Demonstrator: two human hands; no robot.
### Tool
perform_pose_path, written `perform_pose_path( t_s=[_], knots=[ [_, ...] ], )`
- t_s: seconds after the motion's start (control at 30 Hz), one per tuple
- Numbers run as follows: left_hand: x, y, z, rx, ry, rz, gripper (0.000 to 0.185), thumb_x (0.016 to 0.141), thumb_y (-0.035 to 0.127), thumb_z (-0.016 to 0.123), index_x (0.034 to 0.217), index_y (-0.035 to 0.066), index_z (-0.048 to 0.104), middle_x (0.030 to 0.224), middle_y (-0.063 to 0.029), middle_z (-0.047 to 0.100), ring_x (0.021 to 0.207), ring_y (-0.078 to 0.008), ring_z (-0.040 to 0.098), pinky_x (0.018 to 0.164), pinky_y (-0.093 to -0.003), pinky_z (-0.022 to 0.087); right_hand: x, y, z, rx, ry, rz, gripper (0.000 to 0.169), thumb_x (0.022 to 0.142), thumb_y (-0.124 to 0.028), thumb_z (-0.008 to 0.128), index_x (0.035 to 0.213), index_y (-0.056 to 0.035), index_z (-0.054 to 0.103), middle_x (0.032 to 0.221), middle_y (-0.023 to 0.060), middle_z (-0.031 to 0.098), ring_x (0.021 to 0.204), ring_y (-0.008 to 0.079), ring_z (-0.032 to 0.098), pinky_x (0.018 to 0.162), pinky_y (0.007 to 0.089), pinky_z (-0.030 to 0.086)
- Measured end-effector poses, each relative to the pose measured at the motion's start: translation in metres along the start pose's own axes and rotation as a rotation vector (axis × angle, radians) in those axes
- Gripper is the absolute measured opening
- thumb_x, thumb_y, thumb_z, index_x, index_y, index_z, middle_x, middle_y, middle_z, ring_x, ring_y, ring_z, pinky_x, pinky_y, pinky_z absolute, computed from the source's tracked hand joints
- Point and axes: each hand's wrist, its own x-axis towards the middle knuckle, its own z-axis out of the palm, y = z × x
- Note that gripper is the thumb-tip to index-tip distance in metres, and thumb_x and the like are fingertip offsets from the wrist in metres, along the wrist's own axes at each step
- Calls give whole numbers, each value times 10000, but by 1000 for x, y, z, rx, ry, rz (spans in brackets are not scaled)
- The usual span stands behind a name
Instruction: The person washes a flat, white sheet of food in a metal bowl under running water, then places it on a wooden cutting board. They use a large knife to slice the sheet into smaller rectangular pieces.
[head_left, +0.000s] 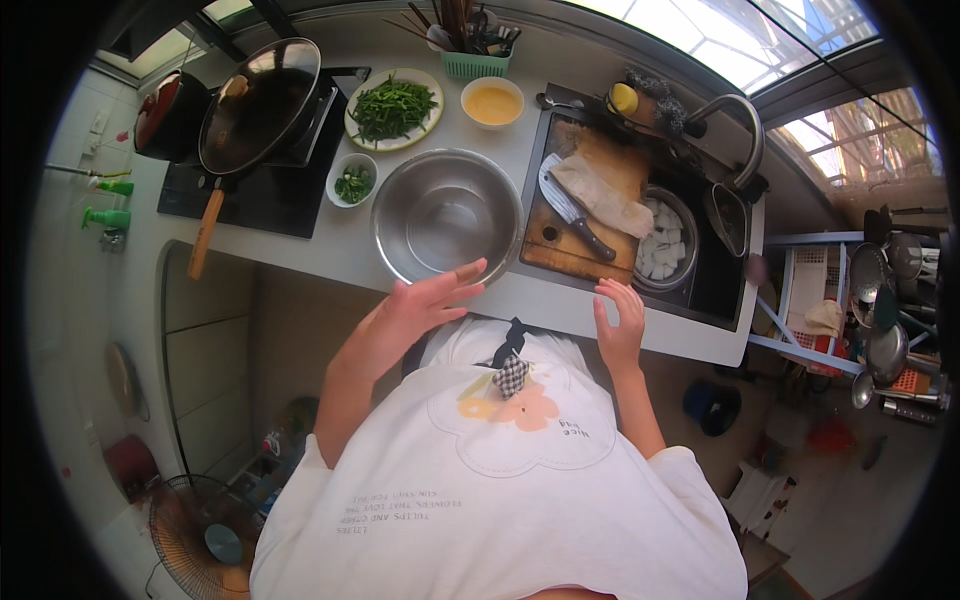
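Note:
My left hand (420, 300) is at the near rim of a wide stainless steel bowl (442, 217), holding nothing, with its fingers apart. Whether it touches the rim, I cannot tell. The bowl has nothing in it. My right hand (622, 322), also bare and open, is in front of the counter edge, just below a wooden cutting board (544, 251). On the board lie a kitchen knife (564, 199) with a dark handle and a long pale piece of food (600, 195). Beside the board, a metal basin (694, 259) holds white chunks (664, 232).
Behind the steel bowl are a plate of cut green vegetables (394, 109), a bowl of yellow liquid (493, 103) and a small bowl of chopped greens (352, 184). A lidded wok (259, 112) stands on the cooktop (277, 206), its wooden handle (204, 232) jutting past the front edge. A faucet (750, 135) arches at right.

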Motion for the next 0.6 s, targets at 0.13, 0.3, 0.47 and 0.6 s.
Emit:
perform_pose_path(
  t_s=[0.13, 0.3, 0.47, 0.6],
  knots=[
    [-32, -21, -50, 122, 15, -178, 714, 974, 559, 366, 1365, -36, 431, 1181, -246, 624, 1051, -324, 644, 983, -419, 453, -32, 30, -8, 91, 149, 213, 107, 903, -114, 587, 936, -27, 641, 885, 78, 697, 851, 200, 657, 842, 346, 491],
    [-136, -171, -139, 170, 496, -929, 536, 998, 408, 416, 1348, 3, 444, 978, -186, 704, 702, -244, 705, 658, -314, 573, -126, 101, 33, 274, 29, 855, 246, 941, -195, 562, 916, 38, 634, 854, 129, 699, 826, 153, 645, 747, 295, 501],
    [-146, -371, -192, -141, 850, -994, 484, 985, 431, 436, 1326, 97, 514, 1149, -159, 656, 936, -248, 672, 718, -373, 564, -238, 192, 86, 67, -316, 950, 342, 904, -306, 603, 852, 30, 640, 721, 80, 662, 663, 130, 611, 601, 276, 472],
    [-84, -326, -152, -185, 529, -935, 452, 982, 421, 445, 1285, 102, 550, 1135, -147, 661, 915, -240, 673, 722, -376, 560, -215, 165, 80, 162, -609, 997, 374, 898, -325, 600, 816, 38, 636, 697, 81, 649, 624, 134, 590, 566, 286, 460]
  ],
)
